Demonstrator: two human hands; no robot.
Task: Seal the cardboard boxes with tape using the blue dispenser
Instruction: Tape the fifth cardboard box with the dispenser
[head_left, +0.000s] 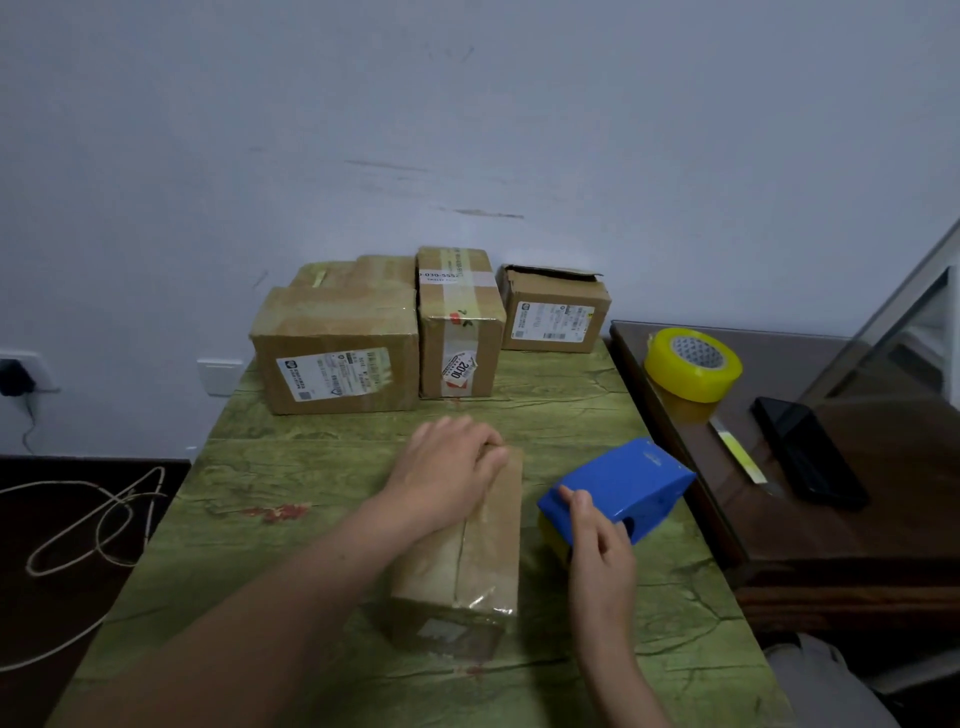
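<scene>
Head view: the fingers (485, 447) of the left hand (447, 467) lie close together and bend down over the far end of a small box (467, 551). The palm is flat on its top, seemingly to hold the flaps shut and stop the box sliding. The small box lies lengthwise in the middle of a green table (291, 525) with its centre seam facing up. Some clear tape shines at its near end.

Just to its right, the right hand (600, 556) grips the blue dispenser (628, 483), thumb on its upper face and the other fingers wrapped underneath by the yellow roll inside. The dispenser is beside the small box and not touching it, so taping this seam looks not yet begun.

At the back of the table stand a wide box (337, 353), a tall taped box (460, 322) and an open box (553, 312) with raised flaps, probably waiting its turn. A spare tape roll (693, 364) and a phone (810, 452) sit on a dark side table (857, 519) at right.
</scene>
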